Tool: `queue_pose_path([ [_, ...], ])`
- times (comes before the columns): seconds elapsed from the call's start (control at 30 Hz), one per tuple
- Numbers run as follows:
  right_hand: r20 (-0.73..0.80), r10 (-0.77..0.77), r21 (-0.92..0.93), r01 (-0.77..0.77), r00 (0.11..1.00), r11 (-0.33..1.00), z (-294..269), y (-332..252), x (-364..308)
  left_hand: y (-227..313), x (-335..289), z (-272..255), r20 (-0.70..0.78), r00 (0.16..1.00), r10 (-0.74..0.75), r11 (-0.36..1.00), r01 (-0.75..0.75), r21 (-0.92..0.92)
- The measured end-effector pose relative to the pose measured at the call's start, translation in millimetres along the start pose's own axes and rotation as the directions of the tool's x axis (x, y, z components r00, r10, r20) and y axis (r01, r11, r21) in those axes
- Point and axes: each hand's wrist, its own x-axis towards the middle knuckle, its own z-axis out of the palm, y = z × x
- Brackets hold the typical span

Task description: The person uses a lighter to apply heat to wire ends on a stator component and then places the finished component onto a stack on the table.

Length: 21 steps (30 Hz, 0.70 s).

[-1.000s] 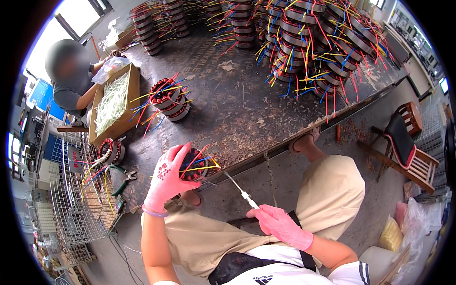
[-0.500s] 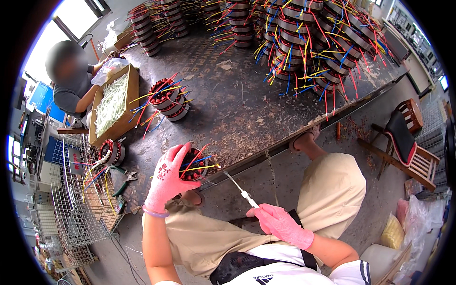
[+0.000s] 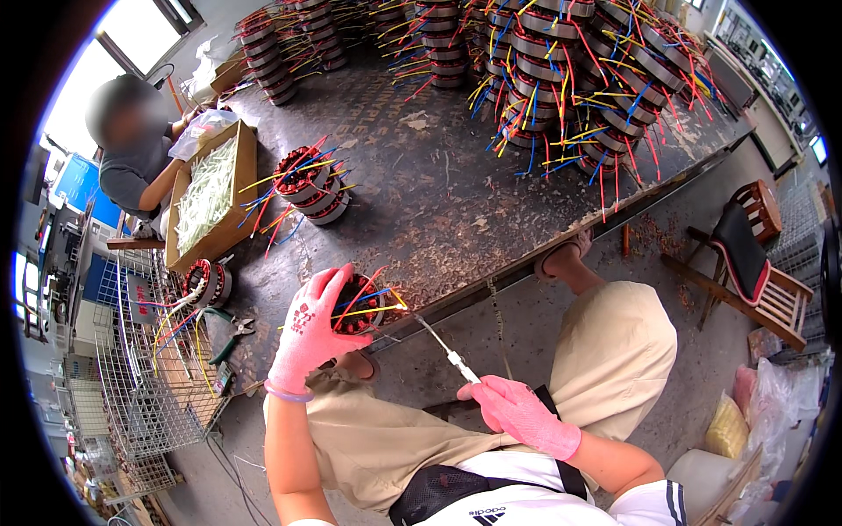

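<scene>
Left hand: in a finely knitted pink glove, the left hand (image 3: pixel 305 329) curved its fingers and thumb around the wound ring, gripping it by the side.
Wound ring: a short, hollow cylinder with dark and red coils, the wound ring (image 3: pixel 354 296) sat tilted at the near table edge, its red, blue and yellow wires (image 3: pixel 367 309) fanning toward the right.
Right hand: gloved in the same ribbed pink knit, the right hand (image 3: pixel 524 416) closed on the white handle, thumb and fingers pinching it.
Slim tool: smooth and straight, the slim tool (image 3: pixel 462 367) ran from the white handle into a thin shaft, its end near the bright wire tips; contact could not be told.
Tabletop: dark, scuffed and flaking, the tabletop (image 3: pixel 412 202) bore tall piles of banded grey rings (image 3: pixel 544 96) bristling with wires.
Left side: a brown cardboard box (image 3: pixel 247 171) held pale, thin sticks (image 3: pixel 207 202); green-handled pliers (image 3: pixel 243 327) lay near a smaller ring (image 3: pixel 219 282).
</scene>
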Motion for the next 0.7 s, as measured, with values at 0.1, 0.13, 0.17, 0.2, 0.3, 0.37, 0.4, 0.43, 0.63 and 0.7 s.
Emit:
queue_pose_path([
  [0.1, -0.013, 0.057, 0.036, -0.057, 0.998, 0.998, 1, -4, 0, 0, 0, 0, 0.0, 1.0, 0.001, 1.0, -0.001, -0.002],
  [0.13, -0.021, 0.1, 0.065, -0.098, 0.995, 0.993, 2, -6, 0, 0, 0, 0, 0.002, 1.0, 0.0, 1.0, 0.0, -0.003],
  [0.17, -0.024, 0.102, 0.059, -0.101, 0.994, 0.993, 2, -6, 0, 0, 0, 0, 0.002, 1.0, 0.001, 1.0, -0.001, -0.004],
  [0.2, -0.027, 0.105, 0.052, -0.103, 0.994, 0.993, 2, -7, 0, 0, 0, 1, 0.002, 1.0, 0.003, 1.0, -0.003, -0.006],
  [0.3, -0.024, 0.093, 0.036, -0.092, 0.995, 0.995, 2, -8, 0, 0, -1, 0, 0.002, 1.0, 0.001, 1.0, -0.001, -0.005],
  [0.37, -0.02, 0.086, 0.041, -0.086, 0.996, 0.995, 2, -8, 0, 0, 0, 0, 0.001, 1.0, 0.004, 1.0, -0.004, -0.005],
  [0.4, -0.016, 0.086, 0.051, -0.085, 0.996, 0.995, 2, -7, 1, 0, 0, 0, -0.002, 1.0, 0.005, 1.0, -0.005, -0.003],
  [0.43, -0.012, 0.086, 0.061, -0.085, 0.996, 0.995, 2, -5, 1, 0, 0, 1, -0.004, 1.0, 0.006, 1.0, -0.006, -0.002],
  [0.63, -0.011, 0.084, 0.064, -0.083, 0.996, 0.995, 2, -3, 1, 0, 0, 1, -0.008, 1.0, 0.017, 1.0, -0.017, 0.001],
  [0.7, -0.01, 0.063, 0.033, -0.063, 0.998, 0.997, 2, -6, 1, -1, 0, 1, -0.008, 1.0, 0.017, 1.0, -0.017, -0.007],
])
